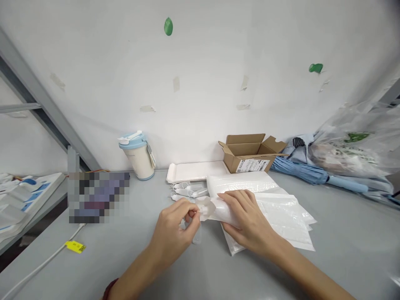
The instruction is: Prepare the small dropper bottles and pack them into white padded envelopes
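Observation:
My right hand is wrapped round a white padded mailer, whose open end faces left. At that opening my left hand is closed in a pinch. What sits between its fingertips is too small to make out. A clear plastic piece shows just below the left fingers; whether it hangs or lies on the table I cannot tell. Beneath the right hand, more white mailers are spread in an overlapping pile. Several small clear plastic pieces with thin loops lie behind the left hand.
A flat white packet and an open cardboard box stand by the wall. A cream tumbler with a blue lid is at left, near a blurred-out device and its cable. A folded blue umbrella and plastic bags fill the right.

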`<state>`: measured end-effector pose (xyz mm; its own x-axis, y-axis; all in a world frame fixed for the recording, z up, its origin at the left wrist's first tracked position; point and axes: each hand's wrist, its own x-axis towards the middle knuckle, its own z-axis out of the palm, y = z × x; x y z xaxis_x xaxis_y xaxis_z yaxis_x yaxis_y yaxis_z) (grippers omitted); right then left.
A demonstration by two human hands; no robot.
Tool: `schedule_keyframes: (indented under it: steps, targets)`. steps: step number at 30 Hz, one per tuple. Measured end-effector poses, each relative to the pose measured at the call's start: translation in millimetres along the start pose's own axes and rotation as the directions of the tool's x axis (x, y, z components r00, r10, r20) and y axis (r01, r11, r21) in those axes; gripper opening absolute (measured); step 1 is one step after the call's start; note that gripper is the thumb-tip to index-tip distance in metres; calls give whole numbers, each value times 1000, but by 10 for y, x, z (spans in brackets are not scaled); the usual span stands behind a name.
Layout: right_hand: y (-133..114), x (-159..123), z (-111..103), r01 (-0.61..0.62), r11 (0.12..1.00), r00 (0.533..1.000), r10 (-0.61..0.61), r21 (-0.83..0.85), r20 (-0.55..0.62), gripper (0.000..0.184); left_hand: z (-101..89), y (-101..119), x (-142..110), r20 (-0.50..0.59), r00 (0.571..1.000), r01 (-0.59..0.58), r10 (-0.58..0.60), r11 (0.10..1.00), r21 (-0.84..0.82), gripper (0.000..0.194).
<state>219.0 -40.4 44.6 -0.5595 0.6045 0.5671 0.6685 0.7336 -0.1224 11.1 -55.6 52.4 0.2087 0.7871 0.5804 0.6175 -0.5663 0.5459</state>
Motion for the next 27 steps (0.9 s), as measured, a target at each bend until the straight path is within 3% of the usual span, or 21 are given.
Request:
schedule_keyframes:
  steps: [4, 8, 10, 12, 15, 18, 21, 24, 25, 27]
  targets:
    - [1, -5, 5, 3, 1000, 1000, -4, 31, 13, 47, -56, 30, 43, 142, 969, 220, -202, 967, -129, 18]
    - [6, -18, -20, 8, 999, 1000, -9, 50, 7, 51, -121, 19, 86, 188, 875, 482, -446, 841, -247, 18]
    - [7, -23, -33, 22, 998, 1000, -22, 61, -1, 53, -136, 32, 92, 237, 833, 552, -499, 768, -323, 21]
    - [8, -25, -40, 35, 996, 999, -35, 78, -11, 54, -133, 61, 80, 285, 840, 539, -461, 769, -344, 21]
    - [6, -22, -37, 46, 994, 999, -45, 100, -13, 55, -116, 110, 40, 343, 898, 385, -277, 871, -304, 22]
    - [6, -17, -35, 52, 993, 999, -51, 108, -11, 57, -120, 119, 14, 385, 911, 268, -146, 920, -287, 25]
    - [7, -14, -43, 55, 993, 998, -53, 109, -27, 57, -145, 63, 38, 306, 921, 333, -242, 895, -296, 21]
    - [2, -15, -52, 66, 991, 997, -62, 114, -41, 57, -158, -10, 95, 165, 871, 490, -463, 795, -358, 23]
    - [-3, -16, -52, 74, 990, 996, -69, 117, -48, 57, -154, -25, 112, 179, 852, 519, -491, 755, -400, 27]
    - [-16, -17, -50, 94, 987, 994, -87, 127, -62, 57, -133, -31, 129, 341, 828, 561, -446, 677, -477, 30]
